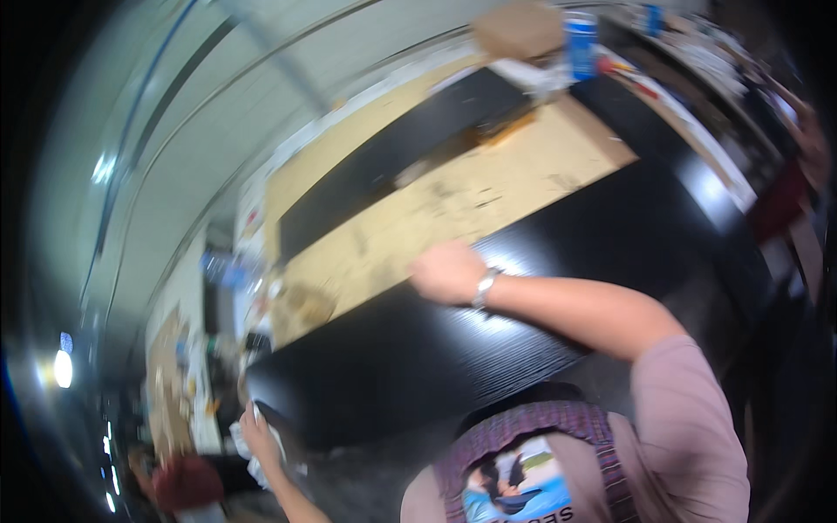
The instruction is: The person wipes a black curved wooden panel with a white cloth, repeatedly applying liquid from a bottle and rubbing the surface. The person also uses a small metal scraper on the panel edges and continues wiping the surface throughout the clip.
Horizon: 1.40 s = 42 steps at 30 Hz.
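Observation:
A long black board (384, 366) with a glossy wood-grain face lies across in front of me. My right hand (449, 272) is at its far edge near the middle, fingers curled down and partly hidden. At the left end of the board is my left hand (258, 433), its fingers closed at the corner. Something small and white shows at those fingertips, too blurred to name. Crumpled white material (253, 458) appears around the left wrist; I cannot tell whether the hand holds it.
Beyond the board is a tan work surface (384, 244) with dark marks, bearing another black board (401, 148). A third dark panel (645, 122) lies at the right. A cardboard box (519, 30) and blue can (580, 45) stand at the back. A clear bottle (228, 270) is at left.

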Motion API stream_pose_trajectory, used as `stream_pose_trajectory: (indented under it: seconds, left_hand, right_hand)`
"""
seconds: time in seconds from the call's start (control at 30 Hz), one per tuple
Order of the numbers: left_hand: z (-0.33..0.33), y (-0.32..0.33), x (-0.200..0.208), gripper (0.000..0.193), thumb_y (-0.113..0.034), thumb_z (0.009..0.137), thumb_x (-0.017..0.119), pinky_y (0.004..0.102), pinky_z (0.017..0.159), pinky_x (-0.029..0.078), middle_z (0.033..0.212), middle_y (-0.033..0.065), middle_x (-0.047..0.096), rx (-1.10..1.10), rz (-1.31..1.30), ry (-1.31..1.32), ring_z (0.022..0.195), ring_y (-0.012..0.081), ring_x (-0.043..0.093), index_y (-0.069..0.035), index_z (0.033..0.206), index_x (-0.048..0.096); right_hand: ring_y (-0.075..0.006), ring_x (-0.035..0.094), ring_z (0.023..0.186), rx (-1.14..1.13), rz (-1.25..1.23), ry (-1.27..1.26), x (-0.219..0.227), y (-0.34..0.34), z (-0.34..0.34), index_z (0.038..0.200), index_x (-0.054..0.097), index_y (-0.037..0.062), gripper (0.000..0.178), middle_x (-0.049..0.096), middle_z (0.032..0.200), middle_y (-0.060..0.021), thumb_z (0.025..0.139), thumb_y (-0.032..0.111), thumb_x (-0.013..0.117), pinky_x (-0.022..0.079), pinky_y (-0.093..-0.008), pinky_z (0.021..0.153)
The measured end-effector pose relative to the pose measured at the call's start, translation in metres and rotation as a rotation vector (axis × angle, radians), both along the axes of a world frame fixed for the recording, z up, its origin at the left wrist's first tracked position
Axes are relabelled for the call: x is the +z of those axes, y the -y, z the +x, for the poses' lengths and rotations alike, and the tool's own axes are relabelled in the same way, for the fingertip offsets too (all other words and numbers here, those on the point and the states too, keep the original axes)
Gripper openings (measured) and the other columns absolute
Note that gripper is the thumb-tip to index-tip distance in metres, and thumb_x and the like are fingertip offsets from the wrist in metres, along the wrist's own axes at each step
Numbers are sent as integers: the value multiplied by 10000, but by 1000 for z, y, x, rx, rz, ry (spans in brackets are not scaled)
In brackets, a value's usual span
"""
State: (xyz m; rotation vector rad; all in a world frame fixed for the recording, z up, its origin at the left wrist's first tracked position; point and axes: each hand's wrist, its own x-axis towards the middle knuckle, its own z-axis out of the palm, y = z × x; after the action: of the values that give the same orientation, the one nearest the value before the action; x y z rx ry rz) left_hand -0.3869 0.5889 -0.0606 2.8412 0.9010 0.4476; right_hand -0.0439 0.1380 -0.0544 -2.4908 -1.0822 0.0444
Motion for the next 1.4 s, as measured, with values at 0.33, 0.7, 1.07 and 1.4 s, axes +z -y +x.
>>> stream_pose_trajectory:
  seconds: [0.33, 0.7, 1.07, 1.4]
  left_hand:
    - [15, 221, 71, 376, 19, 893, 627, 421, 975, 512, 1167, 205, 686, -3, -149, 527, 1080, 366, 674, 2, 1265, 673]
    - [61, 213, 30, 575, -270, 878, 714, 483, 1123, 368, 1529, 132, 498, -514, 121, -52, 1400, 328, 463, -181, 1429, 579]
    - [-37, -26, 12, 447, -58, 969, 574, 360, 1105, 413, 1476, 169, 556, -87, -402, 261, 1344, 272, 524, -25, 1415, 580]
    - [-89, -89, -108, 373, -89, 1073, 505, 338, 1029, 504, 1316, 137, 649, 216, -1561, 1046, 1162, 199, 642, 61, 1413, 535]
  right_hand:
    - [-444, 672, 733, -53, -39, -91, 16, 6, -2, 756, 703, -51, 536, 668, 743, -283, 1031, 293, 398, 536, -522, 787]
    - [-461, 630, 683, -116, -38, -15, 8, 4, 0, 732, 673, -70, 525, 618, 691, -296, 1032, 303, 457, 519, -511, 759]
    - [-455, 519, 590, -270, -68, 16, -8, 3, 5, 715, 509, -76, 509, 475, 636, -288, 1040, 316, 508, 387, -509, 602]
    - [-485, 603, 758, -493, -172, 352, -33, 31, 10, 782, 588, -94, 543, 587, 765, -316, 1065, 351, 463, 447, -519, 676]
